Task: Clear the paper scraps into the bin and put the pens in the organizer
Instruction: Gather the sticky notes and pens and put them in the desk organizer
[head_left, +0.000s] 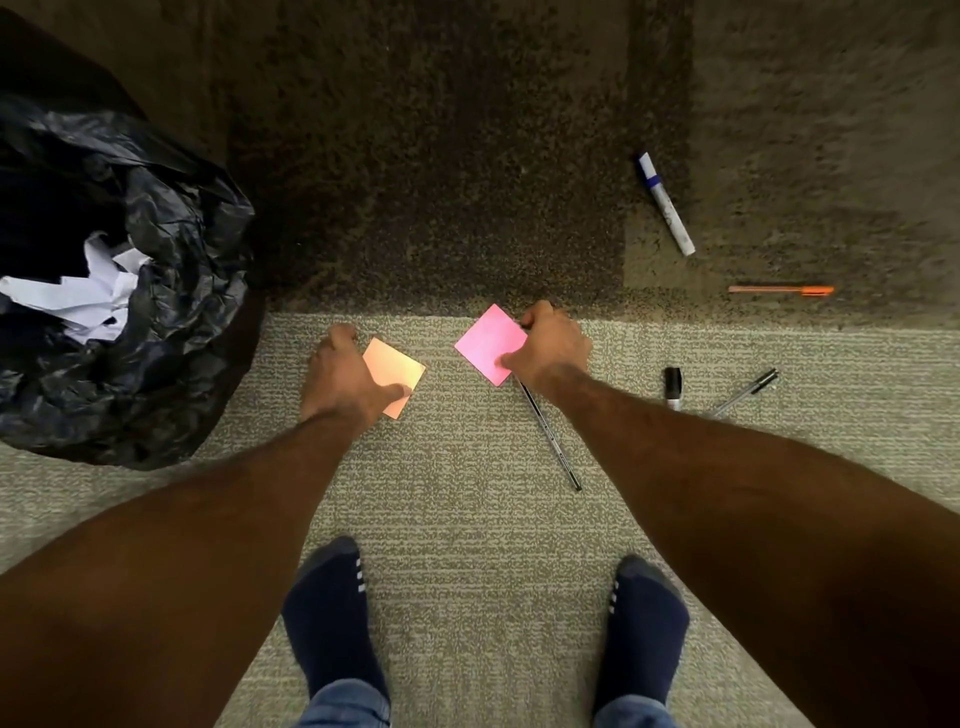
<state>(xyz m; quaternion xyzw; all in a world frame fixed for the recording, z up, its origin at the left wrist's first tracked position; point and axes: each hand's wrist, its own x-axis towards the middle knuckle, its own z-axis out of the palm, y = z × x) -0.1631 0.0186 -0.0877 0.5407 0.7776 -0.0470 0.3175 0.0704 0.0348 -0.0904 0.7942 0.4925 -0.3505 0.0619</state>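
Observation:
An orange square paper (397, 368) lies on the carpet, and my left hand (340, 376) pinches its left edge with the thumb on top. A pink square paper (488, 343) lies to the right, gripped at its right corner by my right hand (550, 345). The bin (171, 322), lined with a black bag, stands at the left with crumpled white paper (88, 296) inside. On the floor lie a black pen (553, 441) under my right wrist, a white marker (666, 203), an orange pen (782, 290), a short black-capped marker (673, 387) and a clear pen (745, 392). No organizer is in view.
I stand on carpet (467, 509), light near me and dark brown farther off. My feet in dark blue socks (332, 618) are at the bottom of the view, apart from the pens.

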